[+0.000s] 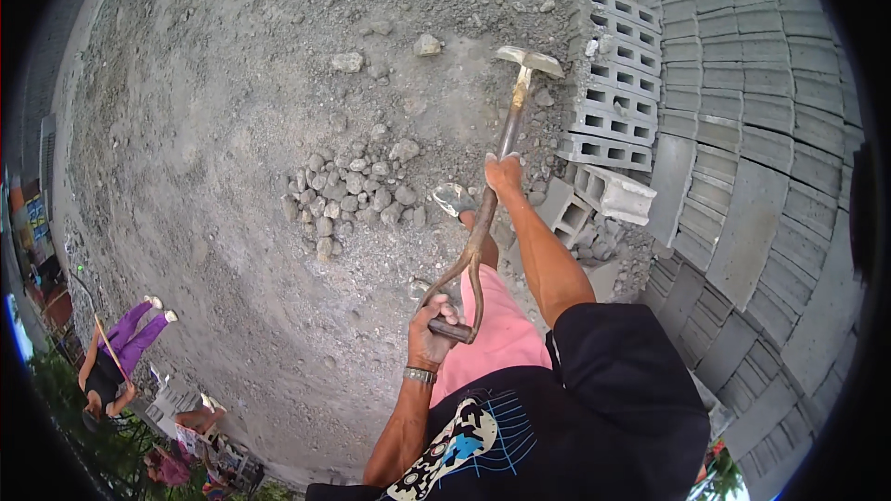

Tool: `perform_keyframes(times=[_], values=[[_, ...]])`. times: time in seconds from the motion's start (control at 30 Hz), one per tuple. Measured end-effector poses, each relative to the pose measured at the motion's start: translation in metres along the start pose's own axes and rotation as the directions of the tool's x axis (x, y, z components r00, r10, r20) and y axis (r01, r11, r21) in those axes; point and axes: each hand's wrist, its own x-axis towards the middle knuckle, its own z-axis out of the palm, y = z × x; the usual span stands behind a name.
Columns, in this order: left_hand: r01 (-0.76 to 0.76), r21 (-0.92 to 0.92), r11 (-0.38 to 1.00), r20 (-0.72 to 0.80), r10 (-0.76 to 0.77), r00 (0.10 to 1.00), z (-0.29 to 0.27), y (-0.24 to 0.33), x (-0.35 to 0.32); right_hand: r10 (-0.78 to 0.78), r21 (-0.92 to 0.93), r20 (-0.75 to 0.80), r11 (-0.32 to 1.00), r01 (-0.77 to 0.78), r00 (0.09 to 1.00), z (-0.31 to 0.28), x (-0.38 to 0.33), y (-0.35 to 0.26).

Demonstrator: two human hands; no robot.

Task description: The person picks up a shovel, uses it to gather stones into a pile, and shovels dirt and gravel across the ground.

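A shovel with a worn brown shaft slants away in front of me. Its pale metal blade is seen nearly edge-on near the block stack. My left hand, with a watch at the wrist, is closed round the cross grip of the shovel's forked handle. Farther up, my right hand wraps the shaft. Left of the shaft lies a heap of rounded grey stones on gravelly ground. One of my shoes shows beside the shaft.
Hollow concrete blocks stand in a row at the right, with a loose block nearer me. Beyond are stacked grey slabs. Single stones lie farther off. At the lower left a person in purple trousers holds a long-handled tool.
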Motion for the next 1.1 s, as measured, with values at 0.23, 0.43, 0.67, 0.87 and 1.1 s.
perform_keyframes(times=[0.23, 0.43, 0.67, 0.87, 1.1], values=[[-0.190, 0.397, 0.898, -0.024, 0.217, 0.976, -0.033, 0.060, -0.109, 0.155, 0.227, 0.250, 0.950, -0.214, 0.956, 0.043, -0.102, 0.030], [-0.095, 0.258, 0.961, -0.052, 0.113, 0.992, -0.023, 0.017, -0.059, 0.001, 0.182, 0.070, 0.983, -0.014, 0.998, -0.009, -0.077, -0.007], [-0.073, 0.185, 0.980, -0.127, 0.098, 0.987, -0.030, -0.007, -0.055, 0.136, 0.017, 0.137, 0.990, -0.140, 0.981, -0.002, -0.072, 0.031], [-0.182, 0.530, 0.828, -0.148, 0.302, 0.942, -0.127, 0.006, -0.140, 0.270, -0.054, 0.287, 0.962, -0.266, 0.919, 0.030, -0.197, 0.073], [-0.273, 0.620, 0.735, -0.087, 0.411, 0.907, -0.222, -0.035, -0.252, 0.059, 0.241, 0.310, 0.961, -0.138, 0.949, 0.057, -0.334, 0.156]])
